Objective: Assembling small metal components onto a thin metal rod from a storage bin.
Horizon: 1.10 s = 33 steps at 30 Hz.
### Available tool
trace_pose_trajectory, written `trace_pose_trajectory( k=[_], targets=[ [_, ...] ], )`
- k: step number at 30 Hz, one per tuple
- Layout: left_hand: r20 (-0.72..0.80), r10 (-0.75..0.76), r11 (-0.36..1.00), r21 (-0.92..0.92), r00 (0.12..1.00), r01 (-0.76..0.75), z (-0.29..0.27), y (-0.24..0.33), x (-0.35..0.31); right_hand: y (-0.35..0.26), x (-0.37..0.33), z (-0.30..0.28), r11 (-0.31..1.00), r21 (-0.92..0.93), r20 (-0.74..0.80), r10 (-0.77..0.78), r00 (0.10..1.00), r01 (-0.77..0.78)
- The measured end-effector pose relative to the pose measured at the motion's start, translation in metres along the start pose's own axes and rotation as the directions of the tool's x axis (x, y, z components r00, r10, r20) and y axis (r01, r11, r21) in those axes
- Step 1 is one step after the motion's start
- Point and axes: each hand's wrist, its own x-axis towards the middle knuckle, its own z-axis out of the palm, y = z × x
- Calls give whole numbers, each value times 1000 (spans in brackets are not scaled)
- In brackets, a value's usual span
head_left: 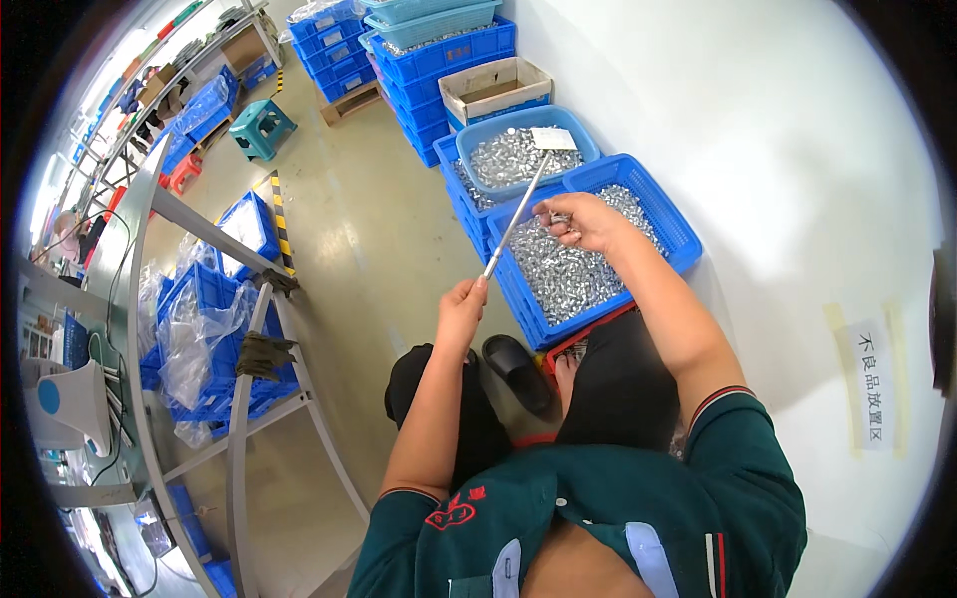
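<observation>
A thin silver rod [522, 211] slants up and away from my left hand [463, 313], whose fingers are closed around its lower end. Near the rod's upper half is my right hand [581, 221], fingers curled over a few small silver metal pieces [560, 220]. It hovers above a blue plastic crate [681, 231] filled with many such small metal parts [570, 276]. Whether the right fingers touch the rod is hard to make out. Beyond, a light blue basket [589, 143] holds more of these parts, with a white card [553, 139] lying on them.
Stacked blue crates [439, 62] and an open cardboard box [495, 88] stand farther off. A white wall [797, 199] rises on the right. To the left are a metal-framed workbench [235, 439], plastic-wrapped crates [214, 329] and a green stool [261, 128]. A black slipper [517, 373] lies below my hands.
</observation>
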Motion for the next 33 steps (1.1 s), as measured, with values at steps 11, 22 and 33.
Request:
trace_pose_trajectory(
  k=[11, 22, 33],
  targets=[
    [-2, 115, 974, 198, 993, -112, -12, -1, -7, -12, -3, -22, 899, 413, 19, -169, 986, 146],
    [2, 187, 944, 274, 982, -181, -13, -5, -9, -16, -5, -19, 867, 458, -38, -202, 979, 196],
    [-5, 86, 948, 308, 996, -80, -14, -1, -12, -30, -24, -2, 945, -213, -26, -260, 965, 248]
  ],
)
